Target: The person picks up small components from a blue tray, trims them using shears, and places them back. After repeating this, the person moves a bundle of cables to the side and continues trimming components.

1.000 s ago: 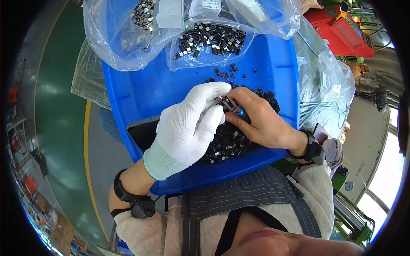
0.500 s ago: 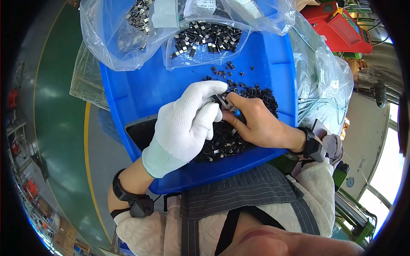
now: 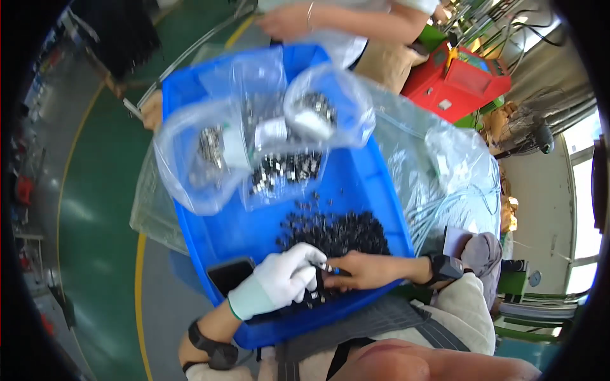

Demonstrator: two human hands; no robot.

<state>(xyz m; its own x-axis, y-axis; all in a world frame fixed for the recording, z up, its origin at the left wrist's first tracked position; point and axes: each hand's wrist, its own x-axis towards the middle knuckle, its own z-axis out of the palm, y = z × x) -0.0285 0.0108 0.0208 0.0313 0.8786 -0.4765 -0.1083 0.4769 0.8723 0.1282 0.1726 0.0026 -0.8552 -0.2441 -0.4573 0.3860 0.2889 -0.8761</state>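
from the head view, a worker's bare right hand [image 3: 363, 270] closes around a small dark-and-blue hand tool [image 3: 337, 271] above the near end of a blue tub [image 3: 219, 238]. the white-gloved left hand [image 3: 279, 279] curls at the tool's tip; whether it pinches anything cannot be told. loose black parts [image 3: 356, 233] lie beneath and beyond, a co-worker's arm [image 3: 365, 23] past the tub's far end.

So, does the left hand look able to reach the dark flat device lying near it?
Probably yes: the dark flat device lies beside the gloved left hand, its top mostly uncovered. That hand, though, is close to the tool in the right hand.
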